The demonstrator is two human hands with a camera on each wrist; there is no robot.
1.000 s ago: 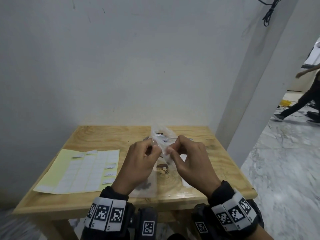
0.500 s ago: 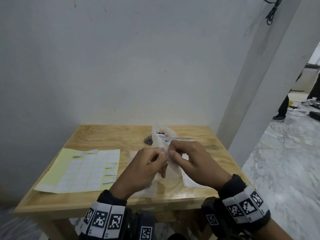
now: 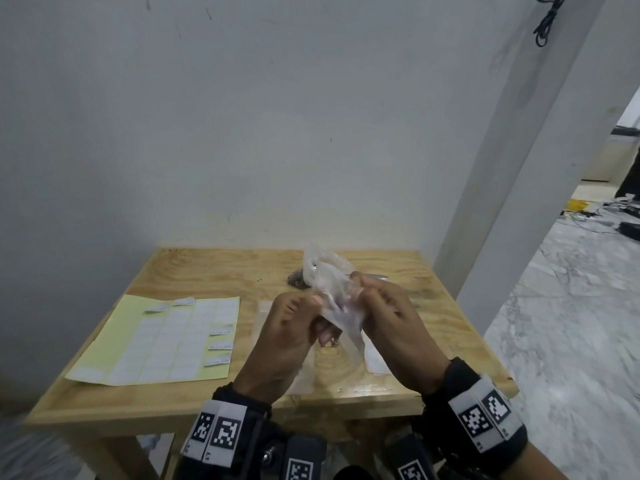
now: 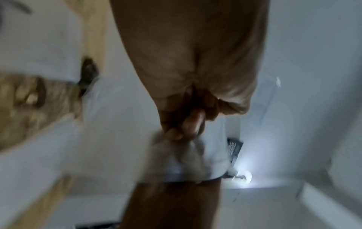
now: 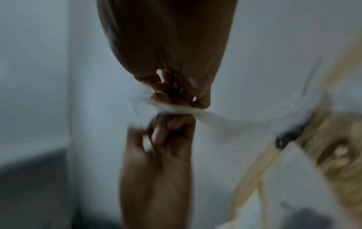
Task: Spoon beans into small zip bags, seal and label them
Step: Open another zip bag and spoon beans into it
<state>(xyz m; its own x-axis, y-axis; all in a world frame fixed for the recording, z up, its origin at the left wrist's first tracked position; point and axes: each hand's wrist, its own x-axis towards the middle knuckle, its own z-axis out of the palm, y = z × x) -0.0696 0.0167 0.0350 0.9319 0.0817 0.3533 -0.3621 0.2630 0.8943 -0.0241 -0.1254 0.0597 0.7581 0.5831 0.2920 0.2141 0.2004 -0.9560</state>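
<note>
Both hands hold one small clear zip bag up over the wooden table. My left hand pinches its left side and my right hand pinches its right side. In the left wrist view my curled fingers grip the crumpled bag. In the right wrist view the bag is stretched between the two hands. Behind it stands a larger clear bag with dark beans and a metal spoon. What the small bag contains is unclear.
A yellow label sheet with white stickers, a few with writing on them, lies on the left of the table. Flat clear bags lie near the front edge. A white wall stands behind the table, with a marble floor to the right.
Both hands have sunk a little toward the table with the small bag, and the right hand has turned it. The person in the doorway has moved out of sight.
</note>
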